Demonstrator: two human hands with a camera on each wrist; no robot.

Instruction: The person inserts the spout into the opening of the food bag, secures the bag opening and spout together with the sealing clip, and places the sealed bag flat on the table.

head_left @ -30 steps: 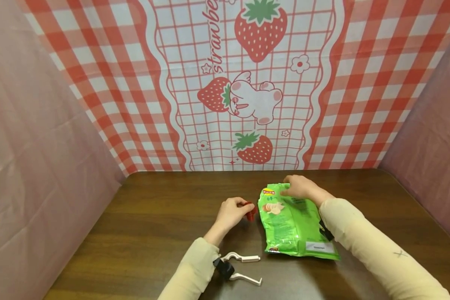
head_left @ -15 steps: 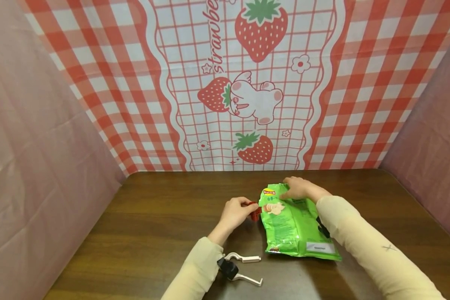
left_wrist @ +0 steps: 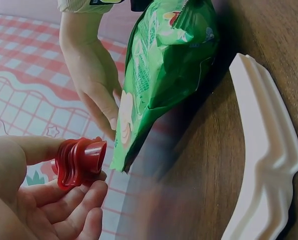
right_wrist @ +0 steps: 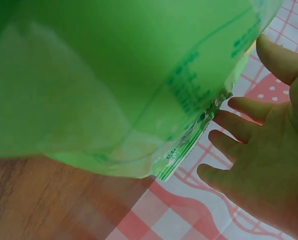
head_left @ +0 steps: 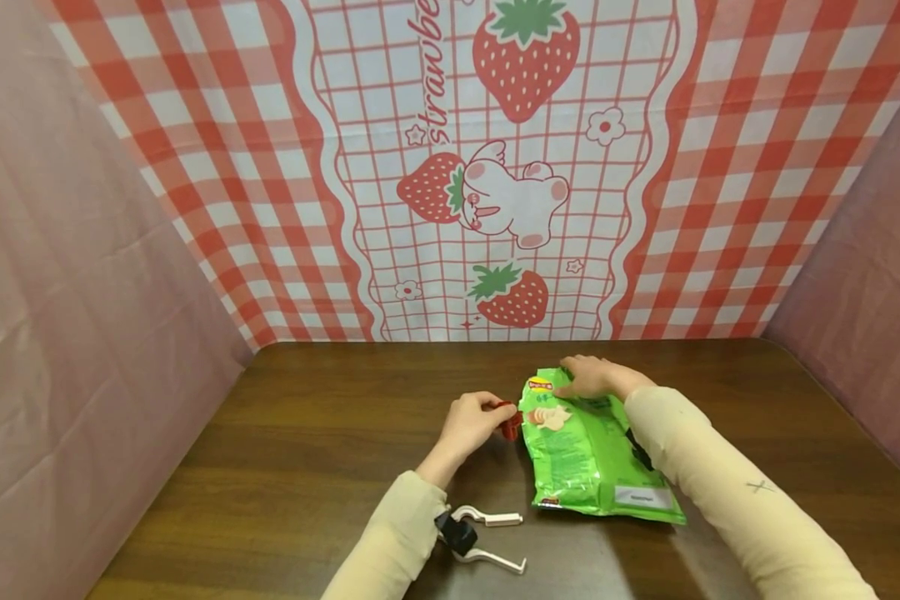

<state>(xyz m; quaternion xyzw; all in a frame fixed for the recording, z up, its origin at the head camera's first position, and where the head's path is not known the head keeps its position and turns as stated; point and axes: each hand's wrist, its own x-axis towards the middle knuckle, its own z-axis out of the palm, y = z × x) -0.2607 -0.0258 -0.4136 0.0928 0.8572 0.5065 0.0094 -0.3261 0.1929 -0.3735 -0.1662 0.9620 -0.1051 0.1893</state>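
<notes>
My left hand (head_left: 471, 427) pinches a small red ridged plastic piece (left_wrist: 78, 162) with a round tube-like opening, thumb on one side and fingers below. In the left wrist view a small gap separates its opening from the corner of a green snack bag (head_left: 588, 458). The bag lies on the table with its printed face up. At its top right edge is my right hand (head_left: 596, 377), thumb over the front. In the right wrist view the loosely spread fingers (right_wrist: 239, 127) touch the crimped edge of the bag.
A white hinged plastic clip (head_left: 491, 518) lies spread on the wooden table (head_left: 307, 467), near the left wrist, its joint hidden behind the black wrist strap (head_left: 456, 533). A checked strawberry cloth (head_left: 270, 167) hangs at the back, with pink drapes (head_left: 105, 333) at the sides.
My left hand has moved slightly right, bringing the red piece up to the bag's left edge. My right hand has shifted a little left along the bag's top.
</notes>
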